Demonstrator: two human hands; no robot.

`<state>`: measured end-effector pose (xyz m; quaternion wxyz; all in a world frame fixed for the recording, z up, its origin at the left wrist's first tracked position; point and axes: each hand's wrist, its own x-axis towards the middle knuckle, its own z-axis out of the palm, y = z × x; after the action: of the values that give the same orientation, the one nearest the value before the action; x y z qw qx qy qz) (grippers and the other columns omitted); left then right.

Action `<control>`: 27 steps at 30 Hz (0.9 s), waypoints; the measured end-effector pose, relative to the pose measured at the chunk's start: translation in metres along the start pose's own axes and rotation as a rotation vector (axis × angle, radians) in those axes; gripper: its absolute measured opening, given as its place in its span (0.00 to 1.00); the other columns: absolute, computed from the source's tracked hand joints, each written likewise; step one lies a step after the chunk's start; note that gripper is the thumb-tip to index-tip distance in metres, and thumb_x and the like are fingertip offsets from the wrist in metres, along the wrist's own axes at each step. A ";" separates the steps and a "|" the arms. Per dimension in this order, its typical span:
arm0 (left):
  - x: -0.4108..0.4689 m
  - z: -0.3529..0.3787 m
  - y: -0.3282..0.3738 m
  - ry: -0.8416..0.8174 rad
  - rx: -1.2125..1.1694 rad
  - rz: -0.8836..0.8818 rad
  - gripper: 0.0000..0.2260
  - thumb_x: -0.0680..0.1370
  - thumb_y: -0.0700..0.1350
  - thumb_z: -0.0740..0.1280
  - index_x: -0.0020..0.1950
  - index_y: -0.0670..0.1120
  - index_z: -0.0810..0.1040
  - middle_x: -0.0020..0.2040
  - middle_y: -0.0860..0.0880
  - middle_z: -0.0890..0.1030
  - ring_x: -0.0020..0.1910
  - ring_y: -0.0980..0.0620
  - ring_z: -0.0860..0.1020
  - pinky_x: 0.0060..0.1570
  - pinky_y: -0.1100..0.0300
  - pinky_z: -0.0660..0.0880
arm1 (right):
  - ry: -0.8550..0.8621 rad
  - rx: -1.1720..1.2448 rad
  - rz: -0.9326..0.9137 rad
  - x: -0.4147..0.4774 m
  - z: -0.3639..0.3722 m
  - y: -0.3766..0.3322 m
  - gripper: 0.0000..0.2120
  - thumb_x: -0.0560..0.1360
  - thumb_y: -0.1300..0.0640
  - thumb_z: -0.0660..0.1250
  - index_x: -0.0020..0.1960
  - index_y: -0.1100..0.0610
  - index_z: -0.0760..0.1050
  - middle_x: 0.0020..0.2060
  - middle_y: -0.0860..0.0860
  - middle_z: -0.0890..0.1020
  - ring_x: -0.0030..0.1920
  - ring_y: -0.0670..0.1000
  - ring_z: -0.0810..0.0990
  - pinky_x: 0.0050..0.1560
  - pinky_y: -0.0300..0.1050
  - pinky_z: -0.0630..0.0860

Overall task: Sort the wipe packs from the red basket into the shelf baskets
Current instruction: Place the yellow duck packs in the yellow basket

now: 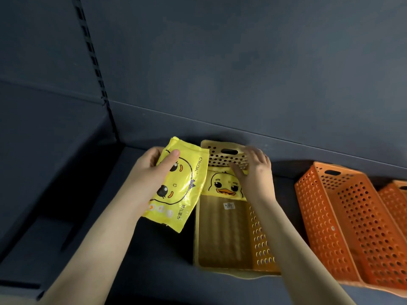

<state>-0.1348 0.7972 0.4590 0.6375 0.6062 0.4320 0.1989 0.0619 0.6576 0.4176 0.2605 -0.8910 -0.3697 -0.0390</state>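
Though sideways, "Ckak" on pack

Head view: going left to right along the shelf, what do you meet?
In order: left hand, the yellow wipe pack it holds, yellow basket, orange basket, second orange basket at the frame edge. The right hand and a second pack overlap the yellow basket, so unplaced.

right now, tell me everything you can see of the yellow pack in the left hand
The yellow pack is a glossy, crinkled soft-plastic pouch printed with a cartoon duck face and lettering, ends sealed. It is held tilted above the shelf, by the left rim of the yellow basket. The left hand grips it, thumb across the front, fingers behind.
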 end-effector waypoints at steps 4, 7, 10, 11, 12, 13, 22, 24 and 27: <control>0.007 0.003 -0.001 -0.018 -0.011 -0.010 0.10 0.77 0.59 0.66 0.50 0.54 0.79 0.44 0.54 0.84 0.43 0.53 0.82 0.39 0.57 0.75 | -0.331 0.048 0.091 -0.013 0.017 0.008 0.16 0.76 0.51 0.70 0.62 0.54 0.79 0.63 0.51 0.79 0.63 0.52 0.76 0.63 0.46 0.72; 0.010 0.003 -0.004 -0.027 -0.011 -0.019 0.10 0.77 0.59 0.66 0.50 0.54 0.79 0.43 0.54 0.85 0.43 0.52 0.83 0.41 0.56 0.77 | -0.433 0.144 0.142 -0.014 0.035 0.012 0.21 0.76 0.54 0.71 0.67 0.56 0.76 0.66 0.52 0.78 0.66 0.52 0.75 0.66 0.43 0.69; 0.011 0.003 -0.006 -0.033 -0.024 -0.027 0.10 0.77 0.60 0.66 0.49 0.55 0.79 0.41 0.56 0.85 0.41 0.53 0.84 0.39 0.58 0.77 | -0.459 0.175 0.140 -0.014 0.051 0.014 0.22 0.76 0.55 0.70 0.70 0.54 0.74 0.70 0.49 0.74 0.71 0.51 0.70 0.73 0.46 0.63; 0.011 0.004 -0.007 -0.031 -0.029 -0.029 0.10 0.77 0.59 0.66 0.49 0.55 0.79 0.41 0.56 0.85 0.40 0.54 0.84 0.38 0.58 0.77 | -0.456 0.174 0.137 -0.015 0.058 0.016 0.22 0.76 0.54 0.70 0.70 0.53 0.73 0.70 0.49 0.73 0.72 0.51 0.68 0.75 0.50 0.62; 0.011 0.004 -0.007 -0.029 -0.028 -0.032 0.10 0.77 0.59 0.66 0.49 0.55 0.79 0.41 0.56 0.85 0.40 0.54 0.84 0.38 0.58 0.77 | -0.449 0.174 0.145 -0.017 0.062 0.018 0.22 0.77 0.54 0.69 0.70 0.52 0.73 0.71 0.49 0.72 0.73 0.52 0.67 0.75 0.53 0.61; 0.011 0.005 -0.008 -0.028 -0.025 -0.035 0.10 0.76 0.60 0.66 0.48 0.55 0.79 0.41 0.56 0.85 0.41 0.53 0.84 0.40 0.57 0.77 | -0.444 0.183 0.157 -0.017 0.065 0.021 0.22 0.77 0.54 0.69 0.70 0.51 0.73 0.72 0.48 0.71 0.74 0.52 0.65 0.75 0.54 0.60; 0.003 0.001 0.007 -0.034 -0.090 -0.054 0.10 0.76 0.61 0.66 0.44 0.56 0.80 0.45 0.53 0.85 0.47 0.46 0.84 0.53 0.42 0.79 | -0.393 0.488 0.230 -0.012 0.007 -0.009 0.17 0.79 0.49 0.65 0.67 0.50 0.76 0.65 0.48 0.79 0.63 0.45 0.76 0.60 0.43 0.76; 0.001 0.003 0.012 -0.040 -0.154 -0.070 0.10 0.77 0.59 0.66 0.47 0.55 0.80 0.46 0.51 0.86 0.48 0.45 0.84 0.53 0.42 0.79 | -0.363 0.706 0.293 -0.019 -0.025 -0.023 0.16 0.80 0.46 0.61 0.63 0.51 0.79 0.57 0.47 0.83 0.57 0.44 0.81 0.59 0.45 0.78; -0.006 0.018 0.019 -0.060 -0.268 -0.079 0.09 0.79 0.53 0.66 0.53 0.49 0.77 0.48 0.47 0.85 0.49 0.45 0.84 0.53 0.45 0.79 | -0.480 1.020 0.330 -0.039 -0.062 -0.036 0.18 0.80 0.44 0.59 0.61 0.51 0.79 0.55 0.49 0.84 0.55 0.51 0.83 0.58 0.49 0.80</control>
<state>-0.1186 0.7855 0.4768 0.7327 0.5038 0.4057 0.2114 0.0171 0.6230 0.4763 0.5679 -0.6827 -0.2470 0.3878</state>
